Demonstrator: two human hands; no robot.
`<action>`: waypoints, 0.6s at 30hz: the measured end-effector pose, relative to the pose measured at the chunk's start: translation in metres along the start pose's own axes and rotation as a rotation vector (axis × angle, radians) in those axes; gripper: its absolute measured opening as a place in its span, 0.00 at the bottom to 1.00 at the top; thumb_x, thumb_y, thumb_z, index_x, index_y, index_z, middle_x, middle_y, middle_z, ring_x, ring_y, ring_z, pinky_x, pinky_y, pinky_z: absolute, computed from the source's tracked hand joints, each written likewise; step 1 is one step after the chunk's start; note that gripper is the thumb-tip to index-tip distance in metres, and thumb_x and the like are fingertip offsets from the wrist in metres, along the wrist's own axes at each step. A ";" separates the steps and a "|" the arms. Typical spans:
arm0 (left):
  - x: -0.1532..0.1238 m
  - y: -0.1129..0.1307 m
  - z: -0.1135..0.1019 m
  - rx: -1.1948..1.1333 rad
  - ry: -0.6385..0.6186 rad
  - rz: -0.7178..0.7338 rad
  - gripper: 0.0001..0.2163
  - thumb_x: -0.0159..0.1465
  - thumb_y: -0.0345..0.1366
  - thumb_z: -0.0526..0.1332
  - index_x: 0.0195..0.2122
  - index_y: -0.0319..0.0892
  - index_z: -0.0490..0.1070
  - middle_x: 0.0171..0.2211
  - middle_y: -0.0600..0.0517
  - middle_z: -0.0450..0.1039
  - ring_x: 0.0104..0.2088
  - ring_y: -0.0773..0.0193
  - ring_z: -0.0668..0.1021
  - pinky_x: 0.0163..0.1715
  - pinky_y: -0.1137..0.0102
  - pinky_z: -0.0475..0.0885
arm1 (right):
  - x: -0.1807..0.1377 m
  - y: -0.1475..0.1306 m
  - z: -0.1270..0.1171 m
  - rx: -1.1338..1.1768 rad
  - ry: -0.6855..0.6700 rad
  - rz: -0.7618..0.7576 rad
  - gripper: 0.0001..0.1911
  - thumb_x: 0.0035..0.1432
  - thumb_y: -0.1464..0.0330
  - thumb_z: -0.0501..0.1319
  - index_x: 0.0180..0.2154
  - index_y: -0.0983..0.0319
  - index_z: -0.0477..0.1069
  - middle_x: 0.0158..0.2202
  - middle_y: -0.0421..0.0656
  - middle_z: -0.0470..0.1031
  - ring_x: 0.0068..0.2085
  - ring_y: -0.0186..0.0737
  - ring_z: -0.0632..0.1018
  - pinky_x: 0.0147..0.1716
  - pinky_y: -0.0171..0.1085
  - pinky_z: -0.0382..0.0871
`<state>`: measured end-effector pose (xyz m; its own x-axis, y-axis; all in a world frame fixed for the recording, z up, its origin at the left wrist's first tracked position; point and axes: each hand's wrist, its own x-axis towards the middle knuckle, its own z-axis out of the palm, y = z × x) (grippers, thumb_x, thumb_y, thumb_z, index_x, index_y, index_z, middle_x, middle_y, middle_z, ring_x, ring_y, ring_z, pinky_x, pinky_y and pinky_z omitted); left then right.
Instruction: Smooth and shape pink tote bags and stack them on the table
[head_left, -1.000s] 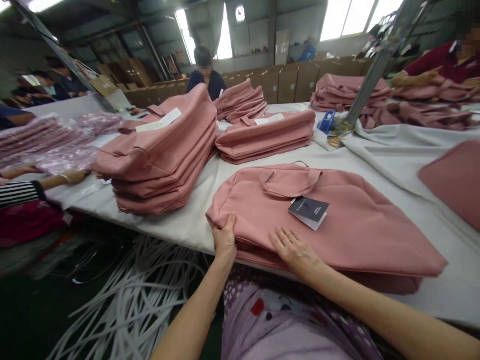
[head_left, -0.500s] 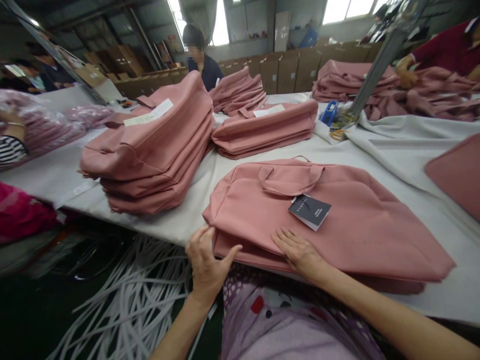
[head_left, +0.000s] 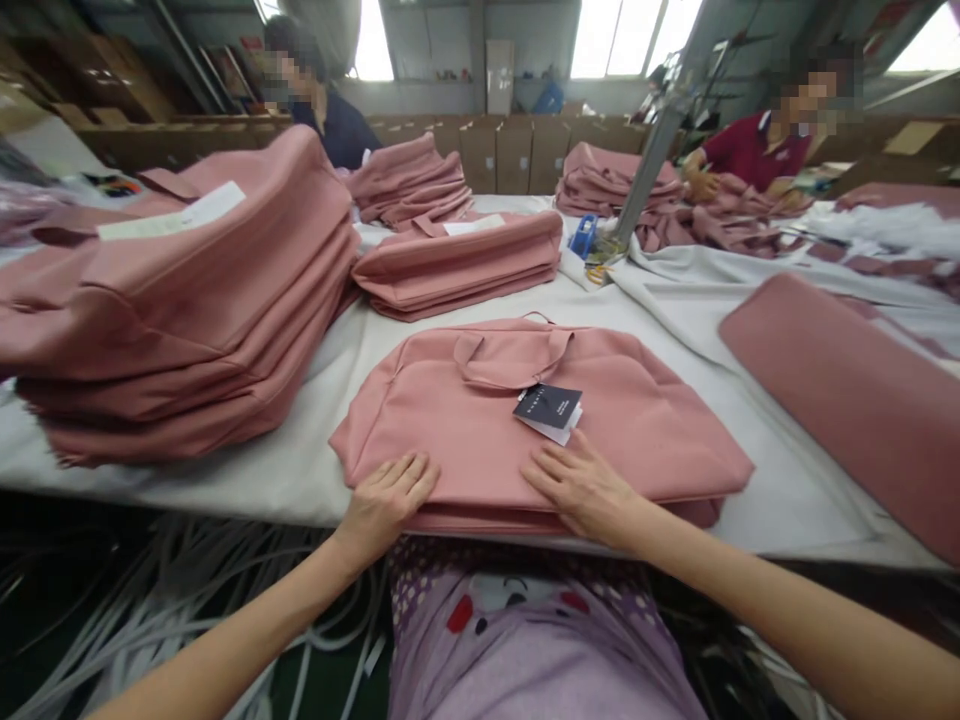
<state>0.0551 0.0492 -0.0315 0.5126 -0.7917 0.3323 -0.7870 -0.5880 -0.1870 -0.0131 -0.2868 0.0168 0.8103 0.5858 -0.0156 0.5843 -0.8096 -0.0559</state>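
Observation:
A pink bag [head_left: 630, 420] lies flat at the front edge of the cloth-covered table, on what looks like another pink piece beneath it. Its strap handle lies on the upper side, and a dark hang tag [head_left: 551, 408] with white inner leaves rests on the bag below the handle. My left hand [head_left: 394, 490] lies palm down on the bag's lower left edge, fingers stretched out. Flat on the lower middle, my right hand [head_left: 574, 485] has its fingers spread, their tips close beneath the tag. Neither hand grips anything.
On the left stands a tall stack of pink bags [head_left: 225, 290]; a lower stack [head_left: 465, 260] lies behind. A pink panel [head_left: 840, 390] lies right. A metal post [head_left: 652, 150] rises beside a blue tape dispenser [head_left: 583, 237]. Two people work across the table. White strips [head_left: 187, 600] hang below.
My left hand has gone from being raised at the bag's left corner to lying flat on it. My right hand stays on the bag, now nearer the tag. The view has turned right.

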 end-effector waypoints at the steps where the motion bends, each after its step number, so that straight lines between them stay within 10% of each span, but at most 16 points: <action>1: -0.003 0.000 0.002 0.004 0.018 -0.002 0.20 0.64 0.26 0.48 0.56 0.43 0.68 0.53 0.43 0.72 0.51 0.52 0.75 0.49 0.59 0.69 | -0.016 0.013 -0.008 -0.050 -0.006 0.059 0.35 0.49 0.75 0.58 0.61 0.61 0.58 0.60 0.54 0.62 0.62 0.56 0.60 0.60 0.65 0.41; 6: -0.007 0.001 0.008 0.005 0.137 0.004 0.22 0.65 0.26 0.48 0.58 0.48 0.65 0.54 0.47 0.71 0.53 0.54 0.74 0.53 0.62 0.66 | -0.096 0.051 0.000 -0.228 0.009 0.275 0.39 0.44 0.77 0.57 0.61 0.60 0.60 0.58 0.57 0.64 0.59 0.61 0.64 0.55 0.65 0.53; 12: -0.019 0.007 0.010 0.057 0.160 0.037 0.23 0.64 0.23 0.48 0.59 0.45 0.63 0.55 0.47 0.70 0.54 0.55 0.73 0.55 0.63 0.62 | -0.130 0.028 0.051 -0.248 0.108 0.315 0.42 0.45 0.80 0.55 0.63 0.60 0.55 0.64 0.55 0.57 0.64 0.57 0.57 0.60 0.61 0.49; 18: -0.014 0.007 -0.013 -0.035 -0.088 0.059 0.24 0.65 0.44 0.56 0.62 0.55 0.58 0.61 0.45 0.62 0.55 0.50 0.70 0.50 0.60 0.66 | -0.124 0.033 0.014 -0.054 0.010 0.277 0.37 0.57 0.57 0.59 0.65 0.55 0.51 0.65 0.54 0.55 0.63 0.59 0.58 0.57 0.61 0.55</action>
<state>0.0384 0.0586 -0.0254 0.4918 -0.8373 0.2387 -0.8276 -0.5347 -0.1706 -0.0946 -0.3854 0.0033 0.9398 0.3413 -0.0133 0.3414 -0.9399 0.0028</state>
